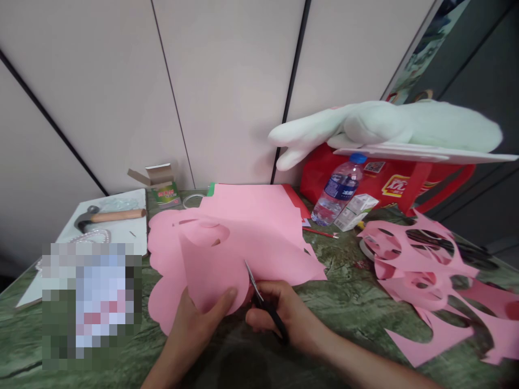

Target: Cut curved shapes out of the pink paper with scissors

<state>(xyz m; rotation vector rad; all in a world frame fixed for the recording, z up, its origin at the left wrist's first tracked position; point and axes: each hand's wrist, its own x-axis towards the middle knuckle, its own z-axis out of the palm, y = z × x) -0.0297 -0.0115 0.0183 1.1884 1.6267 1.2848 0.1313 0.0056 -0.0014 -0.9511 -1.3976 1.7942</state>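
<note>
Pinched between the thumb and fingers of my left hand (198,319) is a pink paper sheet (213,270) with a rounded lower edge. My right hand (284,310) is closed around the dark handles of a pair of scissors (265,308). The blades point up and away, at the right side of the rounded edge. Behind and left of my left hand lie scalloped pink paper pieces (162,297). A larger stack of pink paper (255,210) spreads out beyond my hands.
A hammer (117,215) lies on a white board (140,237) at left, near an open small box (165,192). Pink paper scraps with round holes (430,324) cover the right side. Behind stand a water bottle (336,192), a small carton (357,212) and a red bag (365,178).
</note>
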